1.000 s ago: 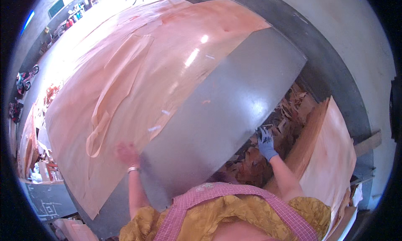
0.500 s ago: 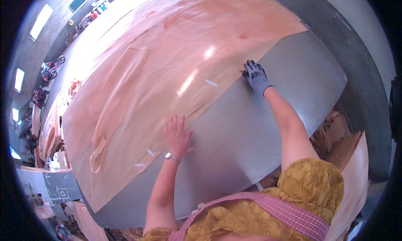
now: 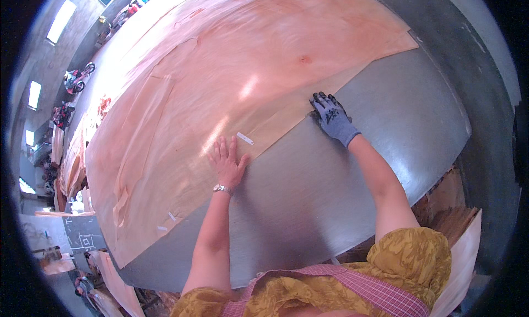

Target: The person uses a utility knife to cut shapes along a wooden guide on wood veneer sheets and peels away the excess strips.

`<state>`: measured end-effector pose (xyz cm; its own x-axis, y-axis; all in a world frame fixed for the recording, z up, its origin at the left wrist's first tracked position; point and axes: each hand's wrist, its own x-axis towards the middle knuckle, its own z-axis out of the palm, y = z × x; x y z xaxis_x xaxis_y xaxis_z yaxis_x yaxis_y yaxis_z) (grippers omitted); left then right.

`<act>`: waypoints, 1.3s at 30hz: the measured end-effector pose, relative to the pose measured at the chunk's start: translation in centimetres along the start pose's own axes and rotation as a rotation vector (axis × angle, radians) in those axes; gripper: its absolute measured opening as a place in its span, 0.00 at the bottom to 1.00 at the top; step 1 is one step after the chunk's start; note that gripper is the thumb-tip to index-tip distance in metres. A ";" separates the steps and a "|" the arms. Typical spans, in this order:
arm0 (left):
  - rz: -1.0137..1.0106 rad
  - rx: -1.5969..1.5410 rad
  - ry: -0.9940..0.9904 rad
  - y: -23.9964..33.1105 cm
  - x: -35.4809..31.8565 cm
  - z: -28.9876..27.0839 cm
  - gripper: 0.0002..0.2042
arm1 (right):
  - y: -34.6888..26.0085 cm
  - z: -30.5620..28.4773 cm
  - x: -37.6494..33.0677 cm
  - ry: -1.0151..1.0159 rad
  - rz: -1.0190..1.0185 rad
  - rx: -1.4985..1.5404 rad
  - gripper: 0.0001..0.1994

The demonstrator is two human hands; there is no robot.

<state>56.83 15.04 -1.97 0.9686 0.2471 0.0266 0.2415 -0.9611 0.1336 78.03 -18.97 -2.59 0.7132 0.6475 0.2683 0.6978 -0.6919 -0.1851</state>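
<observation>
My left hand [image 3: 228,162], bare and with a wristwatch [image 3: 222,189] on the wrist, lies flat with fingers spread on the near edge of a large pinkish wood veneer sheet [image 3: 248,52]. Just beyond its fingertips is a short white strip of tape [image 3: 245,138]. Farther right, my right hand [image 3: 332,118] wears a grey-blue glove with dark fingertips. Its fingers stretch out over the same edge, and its palm hides what is under it. Beneath the veneer is a wide, smooth grey tabletop [image 3: 397,113], bare along the near side.
Two more white tape strips [image 3: 172,216] lie near the veneer's lower left edge. A narrow loose veneer strip [image 3: 124,201] rests on top at the left. Veneer scraps [image 3: 449,204] are below the table at right. Motorbikes [image 3: 77,77] stand far left.
My left hand has moved rightward along the veneer edge, up to the white tape strip. My gloved right hand stays at the edge, at nearly the same place. The view has shifted.
</observation>
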 end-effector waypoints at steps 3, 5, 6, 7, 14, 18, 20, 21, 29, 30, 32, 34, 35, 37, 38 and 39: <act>-0.009 0.019 -0.038 0.4 0.0 -0.5 0.37 | 0.4 0.0 -0.6 -0.023 0.001 -0.019 0.23; -0.013 0.025 -0.049 0.5 -0.1 -0.8 0.37 | 0.3 -0.2 -0.9 0.016 -0.012 -0.038 0.22; -0.012 0.013 -0.044 0.4 -0.1 -1.1 0.37 | 0.5 -0.6 -0.5 -0.001 -0.007 0.011 0.21; -0.011 0.003 -0.039 0.5 0.0 -1.3 0.38 | 0.7 -1.1 -0.1 -0.019 -0.001 0.063 0.20; 0.283 -0.023 -0.046 7.6 2.9 -3.2 0.44 | 14.1 -3.2 3.9 0.123 0.782 0.066 0.19; 0.341 -0.098 0.000 11.3 5.5 -2.0 0.45 | 20.2 -2.9 5.4 0.056 0.992 -0.053 0.25; 0.318 -0.118 0.012 12.2 6.2 -1.3 0.44 | 20.2 -2.0 6.7 0.108 1.046 0.078 0.26; 0.293 -0.122 0.016 12.6 6.4 -1.1 0.44 | 19.7 -1.7 7.6 0.138 1.056 0.161 0.25; 0.245 -0.115 0.127 15.1 8.6 -1.2 0.39 | 20.9 -1.3 9.3 0.701 1.154 1.283 0.17; 0.253 -0.115 0.159 15.3 8.9 -1.1 0.36 | 21.5 -1.3 9.3 0.710 1.149 1.299 0.17; 0.287 -0.096 0.197 15.4 9.6 -0.7 0.27 | 23.3 -1.1 9.0 0.657 1.115 1.220 0.24; 0.332 -0.052 0.214 15.0 10.4 0.0 0.15 | 24.6 -0.2 9.4 0.642 1.085 1.036 0.29; 0.280 -0.009 0.200 14.1 10.2 -0.3 0.12 | 22.9 0.6 10.8 0.636 1.069 0.911 0.34; 0.275 -0.015 0.186 16.1 10.6 -0.9 0.08 | 28.4 1.0 9.2 0.611 1.087 0.893 0.26; 0.298 -0.028 0.179 16.9 10.9 -0.6 0.08 | 31.5 0.9 7.8 0.604 1.098 0.874 0.22; 0.293 -0.013 0.172 16.9 10.9 -0.4 0.08 | 31.9 1.2 8.1 0.622 1.056 0.836 0.20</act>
<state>71.49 1.57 0.96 0.9724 -0.0208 0.2326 -0.0471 -0.9930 0.1080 106.18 -35.44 -7.49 0.9110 -0.4119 -0.0216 -0.1244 -0.2244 -0.9665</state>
